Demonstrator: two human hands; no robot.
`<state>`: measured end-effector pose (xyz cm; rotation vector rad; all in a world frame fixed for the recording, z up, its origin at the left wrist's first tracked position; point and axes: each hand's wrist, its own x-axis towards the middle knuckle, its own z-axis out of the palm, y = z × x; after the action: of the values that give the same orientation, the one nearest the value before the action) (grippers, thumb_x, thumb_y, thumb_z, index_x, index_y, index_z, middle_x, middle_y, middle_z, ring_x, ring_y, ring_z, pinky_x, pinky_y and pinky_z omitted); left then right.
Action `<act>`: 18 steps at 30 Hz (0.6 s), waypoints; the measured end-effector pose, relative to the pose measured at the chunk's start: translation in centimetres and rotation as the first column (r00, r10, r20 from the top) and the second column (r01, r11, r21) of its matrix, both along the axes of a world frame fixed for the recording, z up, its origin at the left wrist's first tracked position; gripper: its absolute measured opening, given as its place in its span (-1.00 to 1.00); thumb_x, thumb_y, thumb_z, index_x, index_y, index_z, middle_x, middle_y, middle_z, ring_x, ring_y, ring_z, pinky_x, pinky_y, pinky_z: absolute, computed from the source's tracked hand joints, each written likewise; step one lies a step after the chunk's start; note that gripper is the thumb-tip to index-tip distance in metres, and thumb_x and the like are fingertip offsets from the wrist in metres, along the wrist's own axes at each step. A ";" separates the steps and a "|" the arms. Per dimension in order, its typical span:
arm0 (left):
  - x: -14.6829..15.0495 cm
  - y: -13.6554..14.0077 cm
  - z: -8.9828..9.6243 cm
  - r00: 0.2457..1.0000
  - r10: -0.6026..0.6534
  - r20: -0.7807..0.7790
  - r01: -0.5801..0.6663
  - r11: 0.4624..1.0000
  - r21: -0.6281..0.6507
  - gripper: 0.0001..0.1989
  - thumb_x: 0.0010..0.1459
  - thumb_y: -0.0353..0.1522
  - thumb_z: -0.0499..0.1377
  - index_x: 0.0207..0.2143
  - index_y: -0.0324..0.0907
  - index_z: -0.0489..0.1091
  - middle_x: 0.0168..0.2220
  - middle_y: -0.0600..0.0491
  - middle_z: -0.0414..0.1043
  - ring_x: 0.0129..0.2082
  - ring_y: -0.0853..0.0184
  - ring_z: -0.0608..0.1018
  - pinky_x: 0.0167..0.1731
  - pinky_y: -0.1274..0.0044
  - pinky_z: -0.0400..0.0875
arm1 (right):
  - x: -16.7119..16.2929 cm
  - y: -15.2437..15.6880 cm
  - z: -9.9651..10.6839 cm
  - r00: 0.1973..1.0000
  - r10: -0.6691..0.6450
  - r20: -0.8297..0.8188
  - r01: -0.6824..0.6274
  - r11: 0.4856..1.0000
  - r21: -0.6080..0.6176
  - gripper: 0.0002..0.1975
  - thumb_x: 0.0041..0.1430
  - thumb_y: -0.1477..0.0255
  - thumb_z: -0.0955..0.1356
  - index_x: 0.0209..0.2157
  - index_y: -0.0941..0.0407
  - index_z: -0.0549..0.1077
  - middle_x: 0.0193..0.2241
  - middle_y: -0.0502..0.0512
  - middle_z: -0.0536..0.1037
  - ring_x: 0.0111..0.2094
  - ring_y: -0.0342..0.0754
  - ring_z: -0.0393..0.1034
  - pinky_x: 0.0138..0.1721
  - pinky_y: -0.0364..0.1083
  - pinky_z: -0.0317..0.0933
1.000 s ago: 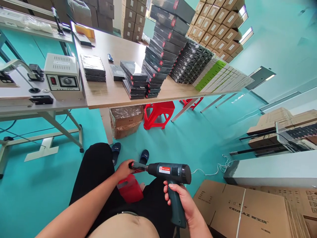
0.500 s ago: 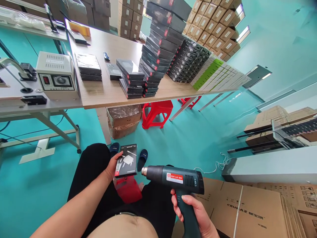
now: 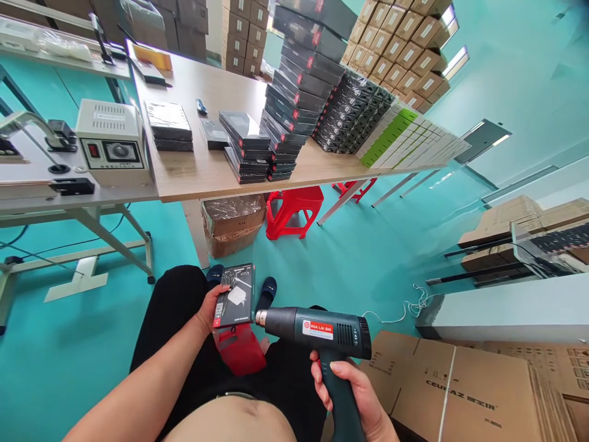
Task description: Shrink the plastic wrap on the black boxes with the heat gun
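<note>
My left hand (image 3: 212,306) grips a flat black box (image 3: 237,296) by its left edge, thumb on top. The box shows a white device picture and a red corner, and is held above my lap. My right hand (image 3: 343,390) is wrapped round the handle of a dark green heat gun (image 3: 317,331) with a red and white label. Its metal nozzle points left, close to the box's lower right corner. Beneath the box, part of a red stool seat (image 3: 242,353) shows between my legs.
A wooden table (image 3: 184,178) ahead carries stacks of black boxes (image 3: 248,144) and wrapped packs (image 3: 169,126). A grey control unit (image 3: 113,138) stands at the left. A red stool (image 3: 294,212) and an open carton (image 3: 234,224) are under the table. Flattened cartons (image 3: 483,393) lie at right.
The heat gun has shifted slightly left, bringing its nozzle closer to the box. My left hand keeps its hold on the box. The view has turned a little.
</note>
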<state>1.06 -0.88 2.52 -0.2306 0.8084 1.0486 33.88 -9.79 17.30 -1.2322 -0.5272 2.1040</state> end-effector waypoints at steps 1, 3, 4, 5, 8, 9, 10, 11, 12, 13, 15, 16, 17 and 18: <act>0.0 0.0 0.0 1.000 -0.007 -0.011 0.007 1.000 -0.009 -0.70 0.01 -0.41 0.13 -0.17 -0.34 0.41 -0.53 -0.08 0.54 -0.56 0.14 0.59 -0.48 0.35 0.51 | 0.1 0.0 0.1 1.000 -0.001 -0.002 0.001 1.000 -0.010 -0.64 0.11 0.37 0.28 -0.11 0.28 0.46 -0.39 0.19 0.50 -0.54 -0.13 0.37 -0.57 -0.21 0.20; 0.0 -0.1 0.0 1.000 -0.019 -0.019 0.019 1.000 -0.010 -0.68 0.02 -0.39 0.14 -0.15 -0.34 0.41 -0.52 -0.09 0.55 -0.54 0.11 0.60 -0.46 0.33 0.51 | 0.2 -0.1 0.2 1.000 -0.001 -0.006 0.001 1.000 -0.026 -0.64 0.11 0.37 0.28 -0.12 0.28 0.46 -0.39 0.18 0.50 -0.53 -0.13 0.37 -0.57 -0.21 0.20; 0.1 -0.1 -0.1 1.000 -0.023 -0.010 0.023 1.000 0.003 -0.66 0.03 -0.37 0.14 -0.13 -0.34 0.41 -0.50 -0.10 0.55 -0.52 0.10 0.60 -0.44 0.32 0.51 | 0.2 -0.2 0.2 1.000 -0.002 -0.008 0.001 1.000 -0.027 -0.64 0.10 0.37 0.28 -0.12 0.28 0.46 -0.39 0.18 0.50 -0.53 -0.13 0.37 -0.57 -0.21 0.20; 0.1 -0.1 -0.1 1.000 -0.027 0.006 0.027 0.999 0.022 -0.65 0.05 -0.33 0.13 -0.12 -0.34 0.41 -0.48 -0.10 0.56 -0.49 0.08 0.61 -0.42 0.30 0.51 | 0.2 -0.2 0.2 1.000 -0.002 -0.010 0.001 1.000 -0.026 -0.64 0.10 0.36 0.28 -0.12 0.28 0.47 -0.39 0.18 0.50 -0.53 -0.13 0.37 -0.57 -0.21 0.20; 0.1 -0.2 0.0 0.995 -0.043 0.087 0.034 0.994 0.107 -0.56 0.09 -0.21 0.12 -0.06 -0.32 0.39 -0.39 -0.14 0.58 -0.38 0.03 0.62 -0.32 0.26 0.50 | 0.2 -0.4 0.1 1.000 -0.004 -0.014 0.004 1.000 -0.019 -0.64 0.10 0.37 0.28 -0.12 0.29 0.47 -0.40 0.18 0.50 -0.53 -0.13 0.37 -0.57 -0.20 0.21; 0.0 -0.2 0.0 0.992 -0.053 0.114 0.037 0.990 0.133 -0.52 0.10 -0.17 0.11 -0.04 -0.33 0.39 -0.36 -0.15 0.58 -0.34 0.02 0.62 -0.29 0.25 0.49 | 0.3 -0.4 0.0 1.000 -0.004 -0.015 0.004 1.000 -0.018 -0.64 0.10 0.37 0.28 -0.12 0.29 0.47 -0.40 0.18 0.50 -0.53 -0.13 0.38 -0.57 -0.20 0.21; 0.0 -0.3 0.1 0.988 -0.065 0.137 0.043 0.987 0.155 -0.49 0.10 -0.14 0.11 -0.02 -0.33 0.38 -0.33 -0.16 0.58 -0.31 0.01 0.61 -0.27 0.24 0.48 | 0.3 -0.5 -0.1 1.000 -0.005 -0.016 0.005 1.000 -0.019 -0.64 0.10 0.37 0.28 -0.12 0.29 0.47 -0.40 0.18 0.50 -0.53 -0.13 0.38 -0.57 -0.20 0.20; -0.1 -0.3 0.2 0.984 -0.081 0.157 0.053 0.983 0.175 -0.47 0.10 -0.11 0.10 -0.02 -0.33 0.38 -0.31 -0.16 0.58 -0.28 0.00 0.61 -0.25 0.24 0.47 | 0.3 -0.5 -0.1 1.000 -0.004 -0.017 0.004 1.000 -0.021 -0.64 0.10 0.37 0.28 -0.12 0.29 0.47 -0.40 0.18 0.50 -0.53 -0.13 0.38 -0.57 -0.21 0.20; -0.1 -0.3 0.3 0.979 -0.101 0.174 0.067 0.979 0.191 -0.45 0.09 -0.10 0.09 -0.01 -0.33 0.38 -0.30 -0.17 0.58 -0.27 -0.01 0.60 -0.24 0.23 0.46 | 0.4 -0.6 -0.2 1.000 -0.005 -0.016 0.004 1.000 -0.026 -0.63 0.10 0.36 0.28 -0.12 0.29 0.47 -0.40 0.17 0.50 -0.54 -0.13 0.37 -0.57 -0.21 0.20; -0.1 -0.3 0.3 0.975 -0.126 0.186 0.086 0.975 0.205 -0.45 0.09 -0.09 0.08 -0.02 -0.33 0.38 -0.29 -0.16 0.57 -0.26 -0.01 0.60 -0.24 0.23 0.46 | 0.4 -0.6 -0.3 1.000 -0.003 -0.014 0.002 0.999 -0.034 -0.63 0.10 0.36 0.29 -0.12 0.28 0.46 -0.40 0.17 0.50 -0.54 -0.13 0.38 -0.57 -0.21 0.20; 0.0 -0.3 0.1 0.968 -0.175 0.182 0.131 0.964 0.231 -0.46 0.08 -0.10 0.07 -0.04 -0.32 0.40 -0.30 -0.15 0.57 -0.27 0.01 0.60 -0.26 0.25 0.45 | 0.3 -0.8 -0.3 1.000 0.011 -0.005 -0.011 0.998 -0.055 -0.63 0.10 0.35 0.29 -0.11 0.27 0.46 -0.39 0.17 0.50 -0.53 -0.13 0.38 -0.57 -0.21 0.20; 0.1 -0.2 -0.1 0.967 -0.199 0.158 0.158 0.958 0.240 -0.48 0.08 -0.10 0.08 -0.06 -0.31 0.41 -0.31 -0.15 0.57 -0.29 0.02 0.60 -0.28 0.27 0.45 | 0.1 -0.8 -0.3 1.000 0.020 0.004 -0.020 0.998 -0.063 -0.63 0.10 0.35 0.28 -0.10 0.27 0.46 -0.38 0.18 0.50 -0.52 -0.12 0.39 -0.56 -0.21 0.21; 0.4 -0.2 -0.4 0.968 -0.225 0.113 0.194 0.952 0.238 -0.49 0.07 -0.09 0.09 -0.09 -0.30 0.43 -0.32 -0.14 0.57 -0.32 0.04 0.60 -0.32 0.30 0.45 | -0.1 -0.8 -0.3 0.999 0.035 0.018 -0.033 0.998 -0.062 -0.63 0.11 0.36 0.28 -0.10 0.27 0.45 -0.38 0.18 0.51 -0.51 -0.12 0.40 -0.56 -0.21 0.22; 0.7 -0.2 -0.8 0.966 -0.254 0.041 0.240 0.946 0.216 -0.50 0.06 -0.07 0.10 -0.13 -0.29 0.44 -0.35 -0.13 0.56 -0.36 0.08 0.59 -0.36 0.34 0.45 | -0.4 -0.9 -0.2 0.998 0.052 0.034 -0.050 0.997 -0.056 -0.63 0.10 0.36 0.29 -0.10 0.26 0.45 -0.38 0.19 0.51 -0.51 -0.12 0.40 -0.55 -0.20 0.22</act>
<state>1.73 -1.07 1.71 0.0153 0.6406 0.8752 33.48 -10.65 17.10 -1.3022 -0.5255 2.1556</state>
